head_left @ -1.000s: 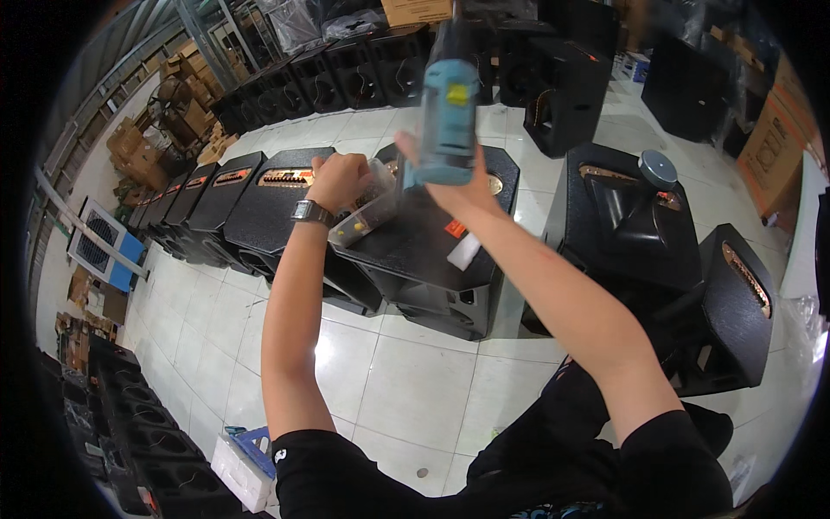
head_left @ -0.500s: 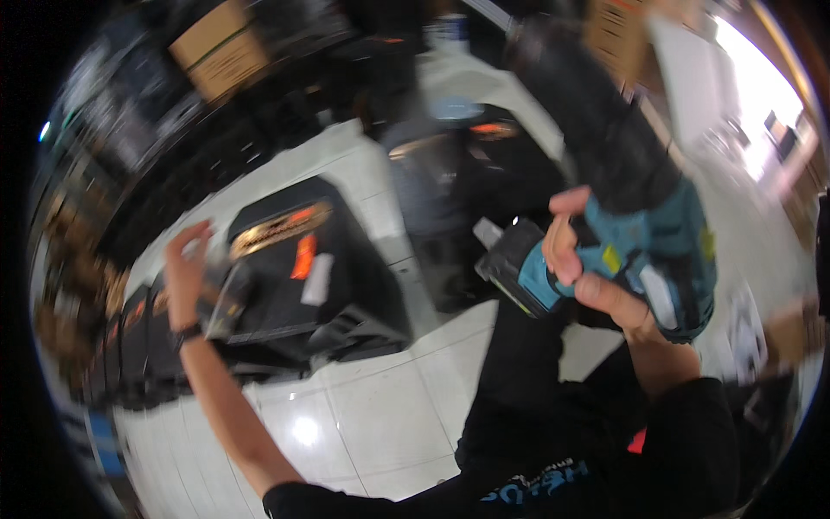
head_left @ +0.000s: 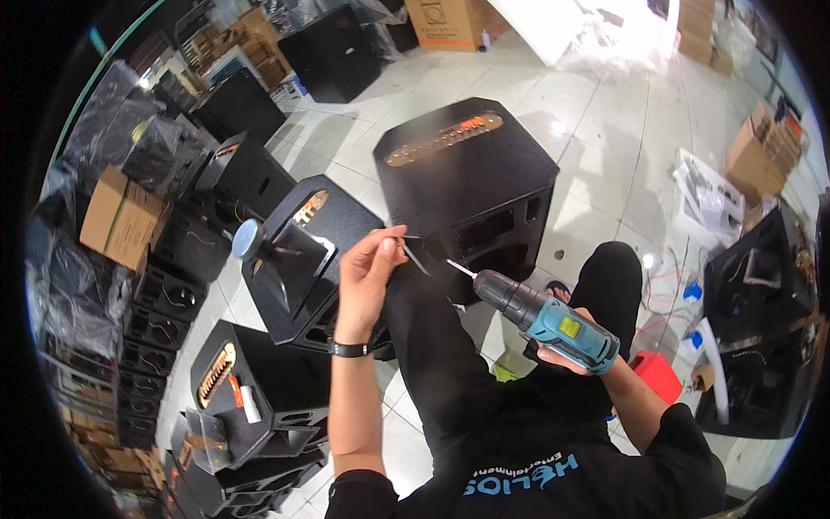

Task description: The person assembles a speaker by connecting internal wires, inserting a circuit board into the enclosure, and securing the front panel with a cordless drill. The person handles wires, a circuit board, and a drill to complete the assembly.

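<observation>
Between the thumb and fingers of my left hand (head_left: 365,272) is a thin grey strip or rod (head_left: 417,256), too small to name exactly. My right hand (head_left: 564,358) grips a teal and black cordless drill (head_left: 569,332), its long bit (head_left: 461,268) pointing toward the left hand. The bit's tip is apart from the thin piece. Just beyond both hands stands a black speaker cabinet (head_left: 467,173) with a gold oval plate (head_left: 445,140) on top. Left of it, a second black cabinet (head_left: 281,303) carries a container with a round blue lid (head_left: 247,238).
A third black cabinet (head_left: 277,368) at lower left bears an orange and a white strip. Stacked speakers (head_left: 164,294) and a cardboard box (head_left: 119,218) line the left. A red object (head_left: 657,376) sits beside my right forearm; loose wires (head_left: 661,298) lie on the floor at right.
My view has swung round. The drill, held high and close at right before, is lower and points left. My left hand has moved from above the left cabinets to near the drill bit.
</observation>
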`<state>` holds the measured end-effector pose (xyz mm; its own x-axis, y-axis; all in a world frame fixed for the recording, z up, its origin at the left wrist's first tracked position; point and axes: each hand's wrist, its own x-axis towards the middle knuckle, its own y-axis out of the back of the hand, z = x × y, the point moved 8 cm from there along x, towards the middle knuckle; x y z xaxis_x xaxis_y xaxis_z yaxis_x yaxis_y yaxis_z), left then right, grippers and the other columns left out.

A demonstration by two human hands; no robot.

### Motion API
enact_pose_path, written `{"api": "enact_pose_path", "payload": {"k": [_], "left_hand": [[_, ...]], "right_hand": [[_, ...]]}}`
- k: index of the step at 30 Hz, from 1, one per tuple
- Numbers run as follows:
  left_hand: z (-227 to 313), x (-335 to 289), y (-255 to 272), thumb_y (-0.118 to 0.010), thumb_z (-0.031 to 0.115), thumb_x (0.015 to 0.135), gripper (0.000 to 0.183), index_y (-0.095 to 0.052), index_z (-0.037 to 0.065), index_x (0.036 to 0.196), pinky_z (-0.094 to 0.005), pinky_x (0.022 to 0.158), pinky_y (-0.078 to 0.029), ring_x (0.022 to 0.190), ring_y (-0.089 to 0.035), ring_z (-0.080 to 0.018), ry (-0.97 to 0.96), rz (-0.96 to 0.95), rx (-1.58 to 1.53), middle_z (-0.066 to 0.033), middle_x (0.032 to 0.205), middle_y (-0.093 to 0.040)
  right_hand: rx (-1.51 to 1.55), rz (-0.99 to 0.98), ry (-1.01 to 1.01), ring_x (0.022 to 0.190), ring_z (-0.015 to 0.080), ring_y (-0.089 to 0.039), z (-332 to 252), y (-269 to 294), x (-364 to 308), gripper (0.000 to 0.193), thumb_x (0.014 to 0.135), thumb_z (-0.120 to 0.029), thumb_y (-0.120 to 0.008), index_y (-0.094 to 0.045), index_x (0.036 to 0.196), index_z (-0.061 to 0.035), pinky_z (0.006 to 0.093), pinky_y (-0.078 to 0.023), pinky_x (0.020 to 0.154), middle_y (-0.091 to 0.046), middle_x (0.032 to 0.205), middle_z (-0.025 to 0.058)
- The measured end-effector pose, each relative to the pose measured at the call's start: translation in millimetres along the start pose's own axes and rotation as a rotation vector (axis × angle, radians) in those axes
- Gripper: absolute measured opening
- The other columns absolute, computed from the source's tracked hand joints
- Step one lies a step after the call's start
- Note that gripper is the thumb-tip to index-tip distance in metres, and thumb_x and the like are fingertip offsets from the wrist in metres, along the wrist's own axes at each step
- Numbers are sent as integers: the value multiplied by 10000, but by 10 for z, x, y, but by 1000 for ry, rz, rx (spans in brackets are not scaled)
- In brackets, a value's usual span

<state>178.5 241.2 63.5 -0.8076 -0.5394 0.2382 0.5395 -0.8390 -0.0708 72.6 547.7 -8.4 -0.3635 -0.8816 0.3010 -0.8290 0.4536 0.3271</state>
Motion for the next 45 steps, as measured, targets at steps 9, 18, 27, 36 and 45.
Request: {"api": "enact_pose_path", "payload": {"k": [9, 18, 27, 36, 45], "left_hand": [[-736, 1086, -455, -695, 135, 1021, 188, -742, -2, 1139, -301, 805, -554, 831, -663, -126, -97, 99, 652, -43, 935, -726], [-862, 1543, -596, -680, 63, 964, 126, -759, 21, 1054, -379, 774, -543, 825, -693, -282, -389, -32, 1125, -136, 959, -710], [-844, 1607, -533, -663, 90, 966, 106, -752, 54, 1012, -457, 913, -497, 988, -647, -361, -467, 40, 1116, -130, 985, -708], [-793, 1338, -190, -593, 143, 1086, 191, -700, 1, 1158, -297, 919, -505, 1017, -702, -184, -187, 307, 213, -88, 1111, -768], [-1000, 416, -452, -688, 86, 1022, 326, -628, 68, 1341, -290, 939, -603, 1040, -722, -181, 153, 136, -733, -93, 1207, -729]], "right_hand": [[-56, 164, 73, 676, 171, -614, 524, 415, 63, 245, 865, -155, -834, -654, 939, -6, 315, -512, 652, -664, 781, 74], [79, 158, 17, 701, 197, -647, 804, 278, 47, 230, 889, -147, -810, -668, 992, 2, 342, -539, 683, -703, 832, 97], [37, 168, 70, 718, 308, -682, 828, 137, 149, 231, 884, -144, -801, -670, 1018, -9, 364, -551, 691, -697, 850, 141], [-138, 191, 98, 743, 335, -705, 664, 54, 264, 222, 879, -163, -805, -675, 1001, -32, 391, -554, 669, -702, 853, 129], [-78, 190, 13, 723, 329, -630, 661, -136, 317, 247, 789, -163, -852, -670, 916, -55, 427, -481, 653, -657, 792, 91]]}}
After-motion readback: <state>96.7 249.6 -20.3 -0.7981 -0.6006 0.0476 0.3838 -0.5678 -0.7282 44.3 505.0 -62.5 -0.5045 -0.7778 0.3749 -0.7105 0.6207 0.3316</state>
